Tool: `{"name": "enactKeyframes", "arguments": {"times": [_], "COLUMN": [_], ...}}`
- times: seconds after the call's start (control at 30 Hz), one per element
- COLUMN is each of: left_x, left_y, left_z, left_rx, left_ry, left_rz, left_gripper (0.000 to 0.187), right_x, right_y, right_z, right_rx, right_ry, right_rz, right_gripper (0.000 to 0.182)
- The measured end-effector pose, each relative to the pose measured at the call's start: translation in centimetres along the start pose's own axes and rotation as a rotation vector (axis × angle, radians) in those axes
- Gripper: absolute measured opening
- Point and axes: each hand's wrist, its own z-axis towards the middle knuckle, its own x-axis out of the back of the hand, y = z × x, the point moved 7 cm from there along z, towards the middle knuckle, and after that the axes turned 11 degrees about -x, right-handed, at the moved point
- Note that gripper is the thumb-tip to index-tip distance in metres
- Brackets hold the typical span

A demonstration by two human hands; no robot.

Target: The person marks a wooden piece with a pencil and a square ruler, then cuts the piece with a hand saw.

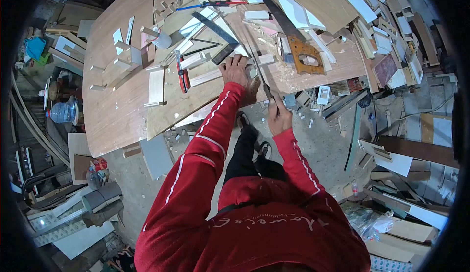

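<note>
My left hand (pixel 235 70) presses down on a narrow wood strip (pixel 205 78) near the table's front edge, its fingers apart. In my right hand (pixel 279 115), closed, is the handle of a long thin dark tool (pixel 260 71), which looks like a saw or file and runs up across the strip beside my left hand. What lies under my left palm is hidden. Just beyond the left fingers rests a dark try square (pixel 218 32). A red and black clamp or cutter (pixel 183 73) lies to the left, and a handsaw with a wooden handle (pixel 304 55) to the right.
On the wooden table (pixel 105 120) stand a white cup (pixel 162 39) and a wooden block frame (pixel 128 63). Boards and offcuts (pixel 387 41) are piled at the right. A water bottle (pixel 62 111) is at the left. Scraps lie on the floor (pixel 323 149).
</note>
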Motion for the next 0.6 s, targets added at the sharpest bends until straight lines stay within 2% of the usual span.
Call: {"name": "enactKeyframes", "arguments": {"times": [0.07, 0.1, 0.17, 0.2, 0.27, 0.33, 0.4, 0.43, 0.6], "left_x": [-0.2, -0.1, 0.5, 0.7, 0.8, 0.7, 1.2, 1.6, 2.3], "left_y": [-0.3, -0.1, 0.0, 0.2, 0.2, 0.1, 0.4, 0.5, 0.6], "left_z": [0.1, 0.0, 0.1, 0.0, 0.1, 0.1, 0.3, 0.2, 0.8], "left_rx": [-0.004, -0.004, -0.029, -0.052, -0.071, -0.081, -0.172, -0.234, -0.246], "left_ry": [-0.012, -0.023, -0.015, -0.021, -0.019, -0.019, 0.019, 0.054, -0.001], "left_rz": [0.006, 0.009, -0.01, -0.034, -0.04, -0.053, 0.003, 0.058, -0.014], "left_gripper": [0.037, 0.035, 0.03, 0.025, 0.024, 0.023, 0.018, 0.016, 0.018], "right_x": [2.1, 3.3, 4.8, 5.2, 6.6, 6.2, 5.9, 5.9, 6.2], "right_y": [0.2, 0.0, -0.1, -0.7, -3.1, -1.7, -1.6, -1.9, -3.1], "right_z": [-3.1, -4.5, -5.8, -5.7, -5.1, -5.3, -4.9, -4.7, -4.4], "right_rx": [-0.213, -0.21, -0.337, -0.339, -0.142, -0.186, -0.231, -0.208, -0.11], "right_ry": [-0.054, -0.057, -0.087, -0.083, 0.04, 0.028, 0.008, 0.014, 0.134], "right_rz": [-0.084, -0.087, 0.005, 0.008, 0.103, 0.117, 0.133, 0.119, 0.189], "right_gripper": [0.03, 0.03, 0.027, 0.027, 0.025, 0.025, 0.025, 0.025, 0.025]}}
